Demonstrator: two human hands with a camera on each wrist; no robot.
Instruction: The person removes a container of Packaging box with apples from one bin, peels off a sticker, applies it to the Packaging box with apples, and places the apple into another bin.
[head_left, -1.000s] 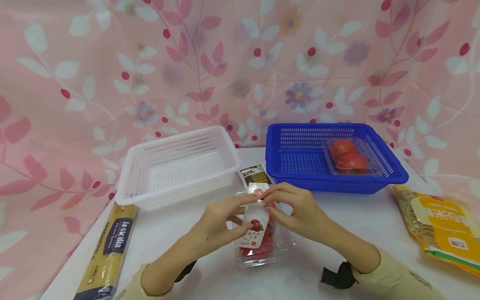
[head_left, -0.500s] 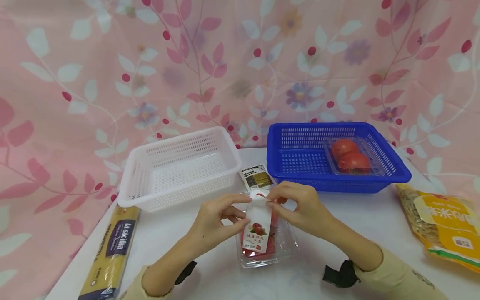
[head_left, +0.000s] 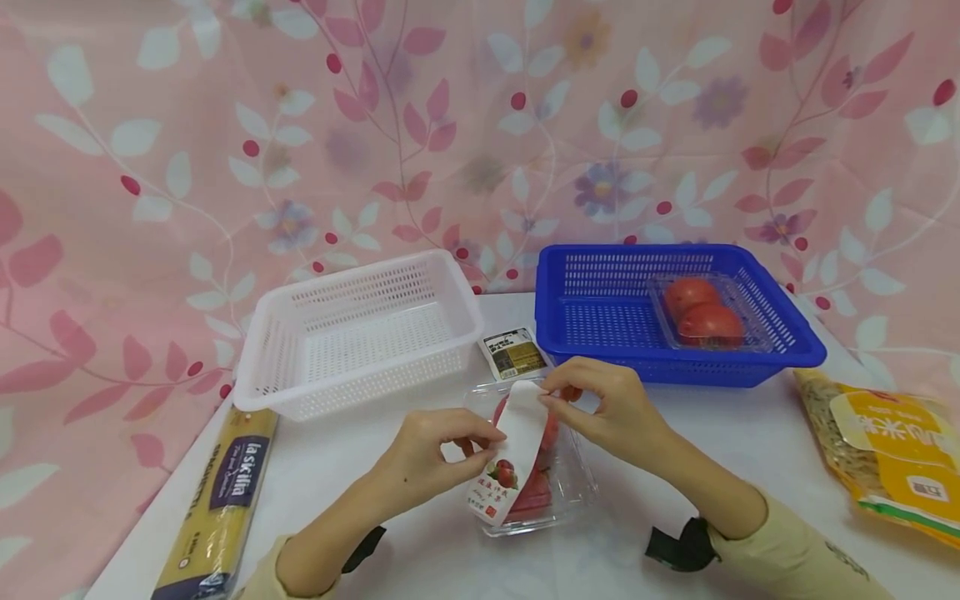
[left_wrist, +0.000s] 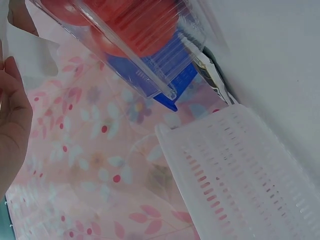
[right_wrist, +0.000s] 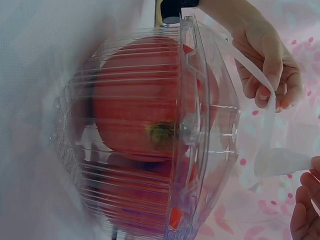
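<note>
A white paper label (head_left: pixel 517 437) printed with red fruit lies across a clear plastic clamshell box (head_left: pixel 573 483) in the middle. Red tomatoes (right_wrist: pixel 135 95), one with a green stem end, show through its ribbed wall in the right wrist view. My left hand (head_left: pixel 431 454) pinches the label's left edge between thumb and fingertips. At the label's far end, my right hand (head_left: pixel 611 408) pinches the corner between thumb and finger. In the right wrist view the label stands away from the lid as a bent strip between both hands.
Behind stand a white basket (head_left: pixel 360 392) and a blue basket (head_left: pixel 645 367) bearing another box of tomatoes (head_left: pixel 708 321). A small dark-and-gold packet (head_left: pixel 513 354) lies between them. Spaghetti (head_left: pixel 217 500) lies at left, a yellow bag (head_left: pixel 885 450) at right.
The left hand has moved down the label's left edge, and the label's near end has swung left, baring more of the tomatoes. The right hand has shifted slightly right, keeping the far end.
</note>
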